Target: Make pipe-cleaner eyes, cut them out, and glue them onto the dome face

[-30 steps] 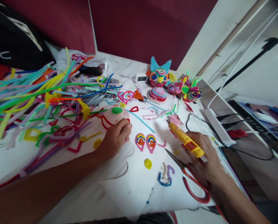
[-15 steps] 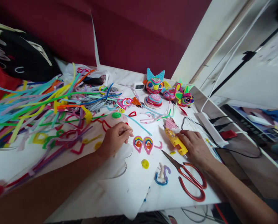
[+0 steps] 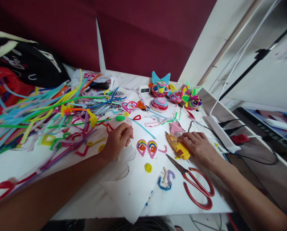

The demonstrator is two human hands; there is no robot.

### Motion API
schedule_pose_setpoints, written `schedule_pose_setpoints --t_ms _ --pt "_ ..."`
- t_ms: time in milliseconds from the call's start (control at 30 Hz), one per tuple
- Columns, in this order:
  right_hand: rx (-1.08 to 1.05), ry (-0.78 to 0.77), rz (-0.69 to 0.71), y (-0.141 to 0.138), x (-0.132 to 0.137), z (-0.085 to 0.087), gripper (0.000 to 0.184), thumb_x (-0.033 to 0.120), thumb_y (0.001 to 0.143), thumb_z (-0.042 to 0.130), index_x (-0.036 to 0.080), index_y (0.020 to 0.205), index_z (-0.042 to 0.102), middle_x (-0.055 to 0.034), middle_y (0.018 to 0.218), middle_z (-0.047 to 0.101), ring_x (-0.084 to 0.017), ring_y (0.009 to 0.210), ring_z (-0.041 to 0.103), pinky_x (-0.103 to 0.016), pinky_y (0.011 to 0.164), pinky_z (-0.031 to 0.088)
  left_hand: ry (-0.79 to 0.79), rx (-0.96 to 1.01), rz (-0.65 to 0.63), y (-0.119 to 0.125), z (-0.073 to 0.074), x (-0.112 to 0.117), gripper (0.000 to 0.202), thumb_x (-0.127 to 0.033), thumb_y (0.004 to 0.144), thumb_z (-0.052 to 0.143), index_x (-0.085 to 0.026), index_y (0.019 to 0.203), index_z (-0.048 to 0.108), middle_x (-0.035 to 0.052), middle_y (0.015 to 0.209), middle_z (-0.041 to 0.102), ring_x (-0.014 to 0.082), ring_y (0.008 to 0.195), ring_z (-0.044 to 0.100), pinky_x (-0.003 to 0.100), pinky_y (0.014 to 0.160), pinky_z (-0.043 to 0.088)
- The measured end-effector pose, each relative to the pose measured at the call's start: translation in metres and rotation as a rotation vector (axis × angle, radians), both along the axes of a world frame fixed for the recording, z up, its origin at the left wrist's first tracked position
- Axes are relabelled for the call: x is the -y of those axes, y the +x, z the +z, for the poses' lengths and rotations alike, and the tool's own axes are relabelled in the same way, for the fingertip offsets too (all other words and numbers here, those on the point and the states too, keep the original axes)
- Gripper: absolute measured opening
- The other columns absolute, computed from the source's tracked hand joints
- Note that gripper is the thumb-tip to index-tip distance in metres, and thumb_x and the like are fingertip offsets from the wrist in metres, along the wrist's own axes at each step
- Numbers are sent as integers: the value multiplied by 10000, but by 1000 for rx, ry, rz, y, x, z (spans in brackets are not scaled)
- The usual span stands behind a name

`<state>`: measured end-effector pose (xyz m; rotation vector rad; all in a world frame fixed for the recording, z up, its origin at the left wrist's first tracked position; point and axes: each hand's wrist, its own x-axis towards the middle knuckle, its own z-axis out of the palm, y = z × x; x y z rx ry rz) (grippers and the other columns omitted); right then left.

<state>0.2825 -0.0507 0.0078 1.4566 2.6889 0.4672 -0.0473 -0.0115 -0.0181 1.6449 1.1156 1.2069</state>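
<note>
My left hand [image 3: 118,141] is closed above the white paper [image 3: 129,195], fingers curled together; whatever they may pinch is hidden. Just behind it lies a pale rounded piece with a green coil [image 3: 120,118] on top, partly covered by the hand. With fingers stretched out, my right hand [image 3: 201,148] rests against a yellow glue gun [image 3: 178,146] lying on its side. Between the hands are two teardrop eyes [image 3: 147,148] of coiled pipe cleaner, pink-edged with orange centres. Red-handled scissors [image 3: 198,187] lie with blades apart in front of my right hand, near a yellow coil [image 3: 148,167].
A large heap of coloured pipe cleaners [image 3: 49,109] covers the left side. Finished pipe-cleaner figures [image 3: 160,86] and a small clock [image 3: 144,89] stand at the back. On the right, a power strip [image 3: 221,133] with plugs and cables lies along the raised table edge.
The glue gun has shifted slightly left and turned beside my right hand. My left hand has drawn a little to the left. The camera view has moved slightly.
</note>
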Motion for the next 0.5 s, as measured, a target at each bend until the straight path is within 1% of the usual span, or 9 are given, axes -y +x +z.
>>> schedule_pose_setpoints --t_ms 67,133,200,300,400,500 --pt "-25 -44 -1 2 0 1 313 117 909 458 188 1187 585 -108 1201 606 -257 1009 538 -403 864 356 -13 14 -3 0 0 0 181 -293 900 486 -179 761 507 -23 694 592 45 408 445 193 404 327" --pt "-47 -68 -5 4 1 2 353 99 895 457 192 1213 576 -110 1244 591 -267 1055 530 -415 883 358 -22 3 1 1 2 1 144 -276 882 511 -177 778 526 -12 716 618 50 426 470 194 421 352" --pt "-69 -84 -16 5 3 2 392 84 876 459 199 1235 567 -111 1276 578 -280 1101 518 -433 906 358 -24 -29 -1 2 5 3 118 -268 859 546 -173 790 554 -17 675 612 60 442 486 195 442 375" --pt "-120 -115 -29 4 7 2 421 94 862 476 215 1256 558 -111 1305 566 -294 1153 499 -464 942 354 -11 -105 -7 5 12 4 113 -281 824 600 -171 797 596 -46 562 555 76 453 493 195 455 378" --pt "-175 -148 -34 4 11 3 435 96 866 463 231 1270 549 -106 1315 561 -291 1176 489 -480 959 359 45 -229 -16 10 24 2 149 -322 816 619 -179 774 610 -58 522 530 88 465 491 201 465 367" --pt "-227 -182 -25 5 16 7 512 70 819 486 230 1305 518 -111 1333 541 -286 1195 475 -478 968 369 173 -389 -75 20 41 -3 206 -345 851 572 -185 726 605 -57 508 512 97 489 481 213 502 362"
